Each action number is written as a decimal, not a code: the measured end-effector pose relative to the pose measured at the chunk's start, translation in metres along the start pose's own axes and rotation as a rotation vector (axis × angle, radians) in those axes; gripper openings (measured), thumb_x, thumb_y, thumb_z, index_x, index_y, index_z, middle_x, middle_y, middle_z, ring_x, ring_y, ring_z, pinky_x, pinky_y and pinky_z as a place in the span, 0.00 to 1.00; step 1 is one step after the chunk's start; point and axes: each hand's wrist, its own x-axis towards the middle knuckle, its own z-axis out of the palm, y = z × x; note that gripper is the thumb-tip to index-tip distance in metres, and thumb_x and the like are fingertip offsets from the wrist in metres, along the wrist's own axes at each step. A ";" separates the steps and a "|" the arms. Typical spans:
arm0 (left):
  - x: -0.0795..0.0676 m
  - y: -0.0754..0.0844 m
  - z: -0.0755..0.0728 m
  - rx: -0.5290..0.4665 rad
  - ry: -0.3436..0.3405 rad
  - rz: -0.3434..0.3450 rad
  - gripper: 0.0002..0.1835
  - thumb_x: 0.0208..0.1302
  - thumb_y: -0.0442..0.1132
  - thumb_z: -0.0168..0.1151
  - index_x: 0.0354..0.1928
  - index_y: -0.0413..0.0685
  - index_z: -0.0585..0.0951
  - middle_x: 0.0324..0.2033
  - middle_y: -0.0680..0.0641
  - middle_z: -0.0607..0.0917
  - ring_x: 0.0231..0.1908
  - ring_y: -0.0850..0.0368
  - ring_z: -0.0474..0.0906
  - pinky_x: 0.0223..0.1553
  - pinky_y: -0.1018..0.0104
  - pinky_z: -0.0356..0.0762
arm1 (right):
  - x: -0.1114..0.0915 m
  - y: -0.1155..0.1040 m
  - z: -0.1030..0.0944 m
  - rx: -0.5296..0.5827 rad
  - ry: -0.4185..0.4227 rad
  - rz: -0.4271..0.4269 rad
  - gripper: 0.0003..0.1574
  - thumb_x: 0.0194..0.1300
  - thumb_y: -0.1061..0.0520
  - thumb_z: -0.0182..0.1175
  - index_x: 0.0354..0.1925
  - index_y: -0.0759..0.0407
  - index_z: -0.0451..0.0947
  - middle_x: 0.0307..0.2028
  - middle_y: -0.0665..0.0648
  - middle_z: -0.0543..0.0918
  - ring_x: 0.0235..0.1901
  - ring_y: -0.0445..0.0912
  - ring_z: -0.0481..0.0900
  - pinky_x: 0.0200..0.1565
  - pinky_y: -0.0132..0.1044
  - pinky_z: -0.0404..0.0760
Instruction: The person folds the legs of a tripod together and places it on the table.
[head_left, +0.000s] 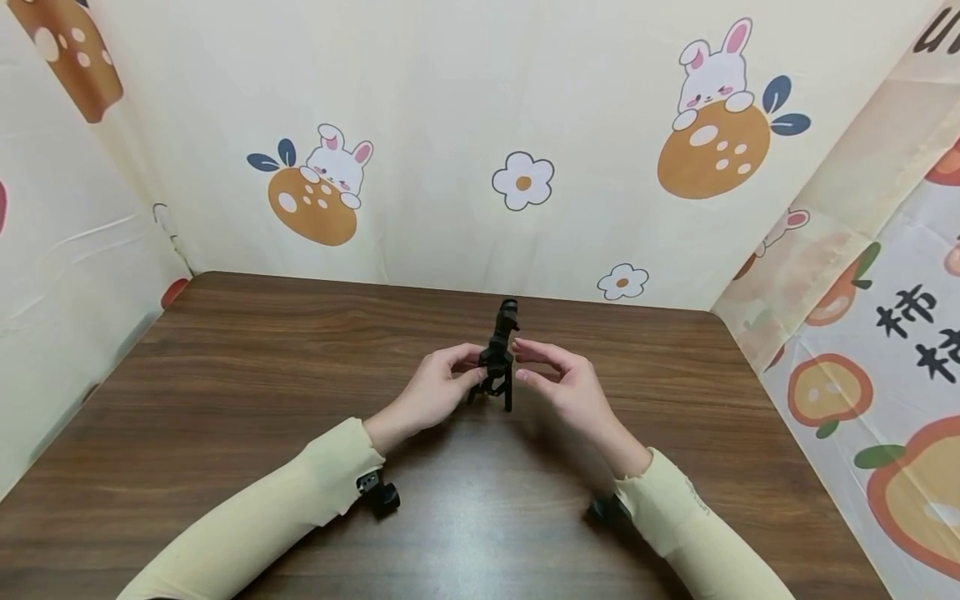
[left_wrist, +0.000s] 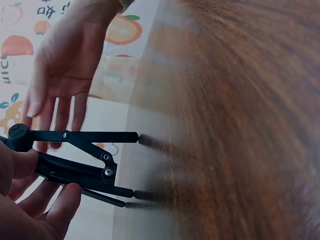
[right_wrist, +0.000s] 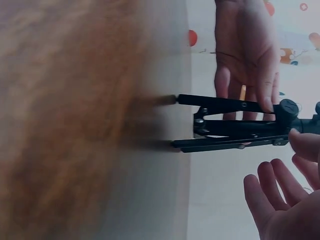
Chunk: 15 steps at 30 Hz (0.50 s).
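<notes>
A small black tripod [head_left: 496,354] stands upright over the table, its short legs partly spread with hinged struts between them. My left hand [head_left: 438,385] holds its body from the left, thumb and fingers on either side, as the left wrist view shows of the tripod [left_wrist: 82,165]. On the other side, my right hand [head_left: 564,383] is beside the tripod with fingers loosely extended and nothing gripped. In the right wrist view the right thumb [right_wrist: 305,146] comes right up to the tripod's hub near a round knob [right_wrist: 287,109].
The brown wood-grain table [head_left: 315,333] reaches back to a cream curtain [head_left: 442,150] printed with rabbits, fruit and flowers. Another printed curtain [head_left: 840,417] hangs along the right side. A small black camera [head_left: 382,496] is strapped below the left wrist.
</notes>
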 end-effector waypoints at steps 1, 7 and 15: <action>0.000 0.000 0.000 -0.001 -0.002 -0.002 0.11 0.70 0.34 0.62 0.52 0.48 0.84 0.43 0.52 0.87 0.46 0.58 0.82 0.49 0.57 0.78 | -0.001 0.001 0.000 -0.008 -0.001 0.010 0.26 0.64 0.65 0.67 0.61 0.63 0.78 0.55 0.62 0.82 0.57 0.57 0.79 0.55 0.44 0.78; -0.001 0.002 0.000 -0.006 -0.010 -0.012 0.11 0.71 0.34 0.61 0.52 0.48 0.83 0.44 0.52 0.86 0.47 0.58 0.82 0.49 0.57 0.78 | -0.004 0.009 0.003 -0.068 -0.004 0.068 0.20 0.63 0.63 0.68 0.54 0.60 0.82 0.49 0.58 0.86 0.52 0.53 0.82 0.56 0.49 0.77; -0.002 0.004 0.000 -0.012 -0.007 -0.007 0.11 0.70 0.34 0.61 0.52 0.49 0.84 0.44 0.52 0.87 0.47 0.59 0.82 0.50 0.57 0.78 | -0.004 0.014 0.007 -0.251 -0.017 0.102 0.15 0.62 0.62 0.70 0.48 0.57 0.86 0.42 0.51 0.88 0.46 0.46 0.85 0.52 0.49 0.79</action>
